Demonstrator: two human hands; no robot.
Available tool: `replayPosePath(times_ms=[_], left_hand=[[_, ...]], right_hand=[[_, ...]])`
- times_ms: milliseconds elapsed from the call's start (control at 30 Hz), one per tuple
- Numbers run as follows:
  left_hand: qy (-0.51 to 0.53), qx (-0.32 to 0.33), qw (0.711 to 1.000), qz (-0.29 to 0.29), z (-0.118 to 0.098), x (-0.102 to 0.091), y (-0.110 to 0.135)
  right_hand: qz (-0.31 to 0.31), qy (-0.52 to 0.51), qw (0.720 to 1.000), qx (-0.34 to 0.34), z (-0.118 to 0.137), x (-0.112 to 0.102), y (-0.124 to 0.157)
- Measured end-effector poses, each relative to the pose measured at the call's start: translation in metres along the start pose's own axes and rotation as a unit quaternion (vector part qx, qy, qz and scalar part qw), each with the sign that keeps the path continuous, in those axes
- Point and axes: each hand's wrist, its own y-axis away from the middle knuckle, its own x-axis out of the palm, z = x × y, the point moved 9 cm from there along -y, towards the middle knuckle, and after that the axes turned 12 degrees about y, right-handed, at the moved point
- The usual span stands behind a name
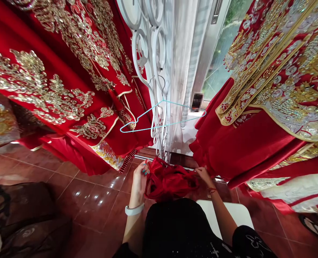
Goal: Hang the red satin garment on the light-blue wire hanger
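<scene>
A bunched red garment point(172, 181) hangs between my two hands, low in front of my body; its exact kind cannot be made out. Its left edge is pinched in my left hand point(141, 172), which wears a pale band at the wrist. My right hand point(202, 174) grips the garment's right side, with a thin red bracelet on that wrist. Straight ahead, a light-blue hanger point(162, 126) with a metal hook hangs bare on a white scrollwork rack point(159, 46), above and beyond the garment.
Red dresses with gold beading point(75, 89) hang at the left, and an embroidered red-and-gold outfit point(269, 100) at the right. A white stool point(239, 215) stands beside me. Dark bags point(27, 215) lie on the tiled floor point(94, 193) at lower left. A sandalled foot point(316, 227) shows at far right.
</scene>
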Motion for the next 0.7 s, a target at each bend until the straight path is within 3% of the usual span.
replayPosePath(times_ms=[100,200,333,533,600,700], left_hand=[[0.065,-0.037,0.997,-0.003,-0.007,-0.004,-0.017],[0.091,-0.036,0.994,-0.041,-0.026,-0.017,-0.036],[0.084,-0.001,0.994,-0.067,-0.058,-0.029,-0.057],[0.081,0.099,0.989,-0.070,-0.080,-0.019,-0.068],[0.068,0.129,0.987,-0.060,-0.084,-0.013,-0.067],[0.059,0.169,0.983,-0.041,-0.095,-0.006,-0.067]], right_hand=[[0.014,-0.109,0.994,-0.005,0.025,-0.012,-0.013],[0.018,-0.198,0.980,-0.026,0.062,-0.028,-0.023],[0.025,-0.330,0.940,-0.084,0.141,-0.043,-0.031],[0.087,-0.353,0.917,-0.162,0.275,-0.014,-0.043],[0.077,-0.349,0.919,-0.166,0.300,-0.008,-0.050],[0.046,-0.352,0.921,-0.157,0.314,-0.010,-0.061]])
